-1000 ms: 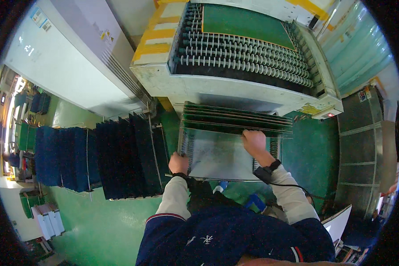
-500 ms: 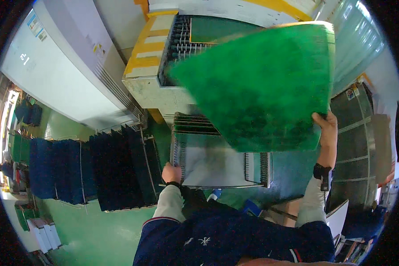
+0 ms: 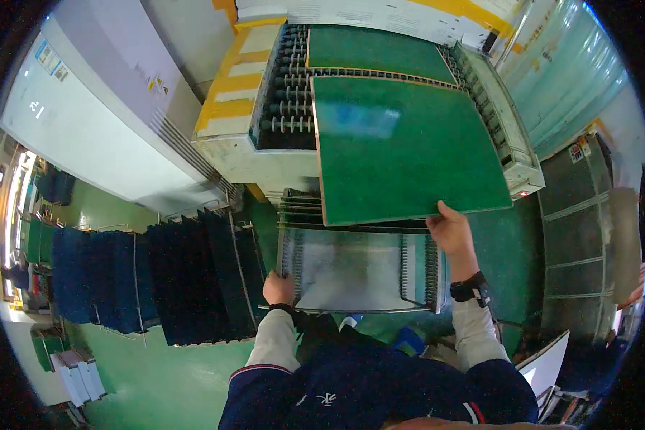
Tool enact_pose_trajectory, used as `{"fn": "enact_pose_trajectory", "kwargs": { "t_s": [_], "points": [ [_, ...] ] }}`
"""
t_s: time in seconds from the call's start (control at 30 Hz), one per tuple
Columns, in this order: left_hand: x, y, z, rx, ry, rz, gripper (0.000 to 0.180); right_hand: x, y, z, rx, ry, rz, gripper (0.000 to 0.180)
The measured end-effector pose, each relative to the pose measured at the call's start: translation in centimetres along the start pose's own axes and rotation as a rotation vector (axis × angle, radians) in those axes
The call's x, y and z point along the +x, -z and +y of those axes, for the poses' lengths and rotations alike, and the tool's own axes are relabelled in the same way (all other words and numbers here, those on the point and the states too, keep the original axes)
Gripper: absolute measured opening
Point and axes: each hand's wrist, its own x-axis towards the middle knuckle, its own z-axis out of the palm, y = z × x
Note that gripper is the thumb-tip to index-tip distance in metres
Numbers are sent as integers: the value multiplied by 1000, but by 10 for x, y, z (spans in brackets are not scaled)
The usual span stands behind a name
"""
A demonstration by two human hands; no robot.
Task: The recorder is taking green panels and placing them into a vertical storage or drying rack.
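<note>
Inside the rack (image 3: pixel 432 279), several panels (image 3: pixel 299 209); left grip (image 3: pixel 279 288) around its side, right grip (image 3: pixel 451 231) on a green board (image 3: pixel 408 147).

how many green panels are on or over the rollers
2: the near panel in the right hand, partly over the rollers; the far panel on them. More may be hidden beyond the white cover.

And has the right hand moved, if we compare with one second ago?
Yes: against the roller machine, the right hand has moved to the right and slightly closer. It now grips the near edge of the green panel.
</note>
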Motion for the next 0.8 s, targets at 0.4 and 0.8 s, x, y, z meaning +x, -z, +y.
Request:
{"fn": "enact_pose_trajectory", "kwargs": {
  "t_s": [0.4,0.8],
  "points": [
    [2,-2,-1,0,-1,-14,35,31,-22,20,42,-90,122,14],
    [1,0,0,-3,28,-28,36,66,-34,23,85,-71,10,12]
  ]
}}
